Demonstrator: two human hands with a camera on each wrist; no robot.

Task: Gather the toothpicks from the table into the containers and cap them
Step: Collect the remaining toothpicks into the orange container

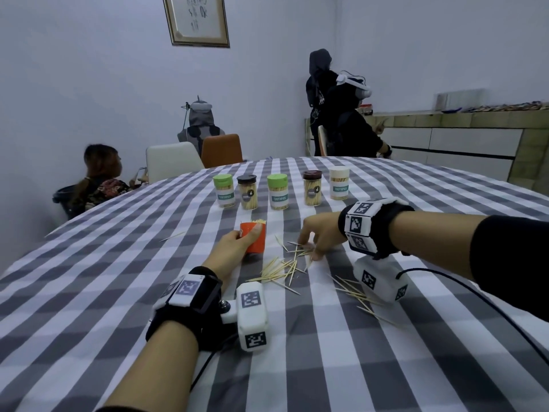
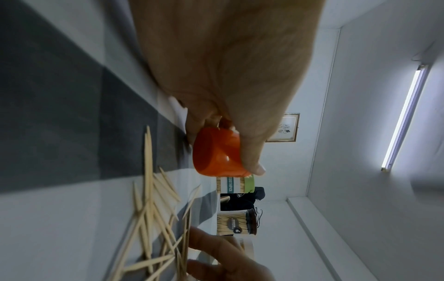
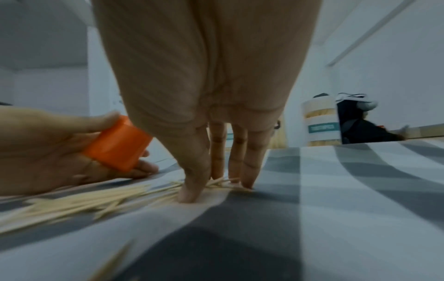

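My left hand [image 1: 237, 245] grips an orange uncapped container [image 1: 255, 237] a little tilted just above the cloth, with toothpick tips showing at its mouth. The left wrist view shows this orange container [image 2: 216, 154] from below, under my thumb. Loose toothpicks [image 1: 282, 270] lie scattered on the checked tablecloth to its right. My right hand [image 1: 310, 248] stands over them, its straight fingers [image 3: 247, 182] and thumb pressing on a small bunch of toothpicks [image 3: 84, 201] that lies flat on the cloth. More toothpicks [image 1: 356, 292] lie under my right wrist.
Several capped toothpick containers stand in a row at the back: green-lidded [image 1: 224, 188], black-lidded [image 1: 247, 191], green-lidded [image 1: 277, 191], brown-lidded [image 1: 312, 188], white [image 1: 339, 182]. A stray toothpick [image 1: 172, 236] lies at the left. Chairs and people are beyond the table's far edge.
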